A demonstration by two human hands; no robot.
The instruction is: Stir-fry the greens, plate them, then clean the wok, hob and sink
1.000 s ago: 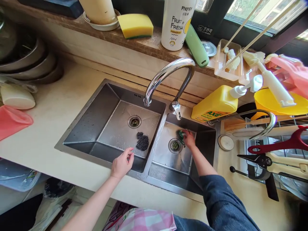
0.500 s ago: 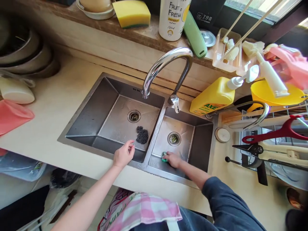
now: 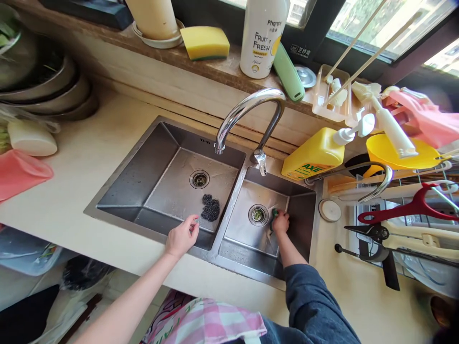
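In the right basin (image 3: pixel 244 229) of a steel double sink, my right hand (image 3: pixel 280 222) grips a small green scouring pad (image 3: pixel 275 213) against the bottom, right of the drain (image 3: pixel 258 215). Most of the pad is hidden by the fingers. My left hand (image 3: pixel 181 235) hovers over the front edge of the left basin (image 3: pixel 132 172), its fingertips pinched together; what they hold, if anything, is too small to tell. Just beyond those fingertips, black wire scourers (image 3: pixel 210 209) lie on the left basin's floor, near its drain (image 3: pixel 199 179).
A chrome faucet (image 3: pixel 247 107) arches over the sink. Behind the right basin stands a yellow AXE bottle (image 3: pixel 313 155). A dish rack (image 3: pixel 366 200) with kitchen shears (image 3: pixel 405 236) is at right. The sill holds a yellow sponge (image 3: pixel 205 42) and a white bottle (image 3: pixel 263 40). Stacked pans (image 3: pixel 53 91) stand left.
My right hand has moved the green scouring pad from the front left of the right basin to the right of its drain. My left hand stays nearly in place. The view has tilted up slightly.
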